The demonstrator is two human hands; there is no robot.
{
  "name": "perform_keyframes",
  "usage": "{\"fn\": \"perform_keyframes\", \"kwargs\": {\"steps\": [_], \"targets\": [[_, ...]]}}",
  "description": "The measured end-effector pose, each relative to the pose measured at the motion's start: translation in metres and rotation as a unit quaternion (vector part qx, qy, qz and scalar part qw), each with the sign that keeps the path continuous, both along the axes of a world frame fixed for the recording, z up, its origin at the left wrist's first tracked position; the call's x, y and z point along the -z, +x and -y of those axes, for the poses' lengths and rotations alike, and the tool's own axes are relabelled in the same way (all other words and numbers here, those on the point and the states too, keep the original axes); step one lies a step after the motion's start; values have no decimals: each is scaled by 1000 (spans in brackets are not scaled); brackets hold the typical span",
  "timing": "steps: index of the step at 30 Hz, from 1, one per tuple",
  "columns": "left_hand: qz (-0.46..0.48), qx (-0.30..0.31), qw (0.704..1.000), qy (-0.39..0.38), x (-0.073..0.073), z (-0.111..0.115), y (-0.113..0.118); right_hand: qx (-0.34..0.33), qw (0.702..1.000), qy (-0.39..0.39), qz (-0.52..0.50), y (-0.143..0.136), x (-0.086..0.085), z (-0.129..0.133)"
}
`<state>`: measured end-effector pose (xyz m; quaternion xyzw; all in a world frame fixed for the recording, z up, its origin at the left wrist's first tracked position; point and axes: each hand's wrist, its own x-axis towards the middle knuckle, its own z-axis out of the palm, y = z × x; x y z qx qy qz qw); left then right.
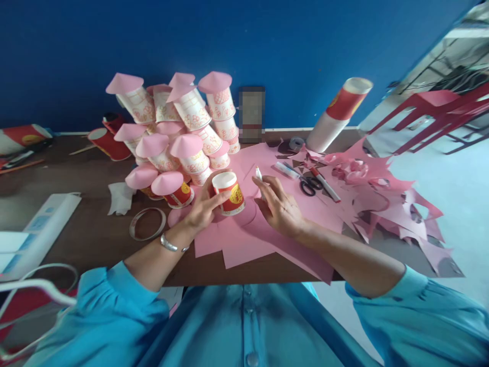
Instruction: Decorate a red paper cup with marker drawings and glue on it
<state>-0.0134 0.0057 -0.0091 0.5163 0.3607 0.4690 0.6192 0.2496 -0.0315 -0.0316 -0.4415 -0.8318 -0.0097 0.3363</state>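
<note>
**Red cup in L hand, white tube in R: crowding = main risk**

Biggest worry, I'd say: knocking the cone-topped cups [187, 148]. They were piled up just beyond my L hand [204, 206], toward the table's [95, 186] far edge, some leaning, so one careless nudge w/ my knuckles could've toppled several. Squeezing too hard w/ that thumb could've dented the red cup [232, 196], prob. thin card. The white tube [259, 173] might've dripped on the pink sheets [248, 250] if its tip was uncapped; couldn't tell. Those sheets overlapped loosely, one corner right at the near edge, so my R forearm could've dragged them. Scissors [307, 186] lay beyond my R hand [280, 206], an easy snag if I reached that way.

The cup: red wall, round yellow emblem facing R, white top end, pale patterned band at the bottom. Slight tilt, no visible dents. Couldn't tell if the white end was the mouth or the base. It was above the sheets, approx. mid-table L to R, set back from the near edge; contact w/ paper unclear.

L hand was wrapped round it, thumb across the front. R hand had the tube pinched in its fingers, tip up, apart from the cup.
</note>
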Motion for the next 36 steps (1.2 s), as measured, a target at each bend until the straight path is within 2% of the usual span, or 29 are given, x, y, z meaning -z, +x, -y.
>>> {"fn": "perform_keyframes", "kwargs": {"steps": [2,4,7,9,13,19,23,31,34,36], "targets": [[-105,-39,989,97,-1,-1,0,6,1000,-22,7,1,-4,-3],[-156,-39,978,135,-1,-3,1,12,997,-64,46,1,-13,-6],[-185,-17,973,137,1,-6,6,20,974,-158,164,-1,-35,-13],[-194,-10,972,134,2,-7,9,60,945,-228,226,-1,-50,-20],[-206,-3,969,135,-1,-10,14,123,931,-251,236,6,-66,-36],[-200,29,971,125,-10,-15,16,189,923,-253,219,19,-61,-48],[-204,46,971,117,-13,-22,20,183,929,-247,204,23,-54,-47],[-223,52,962,149,-21,-31,23,173,949,-212,157,31,-37,-48],[-227,36,959,165,-28,-26,15,176,956,-194,131,36,-32,-47],[-228,11,952,205,-34,-21,7,172,963,-175,107,38,-27,-46]]}}
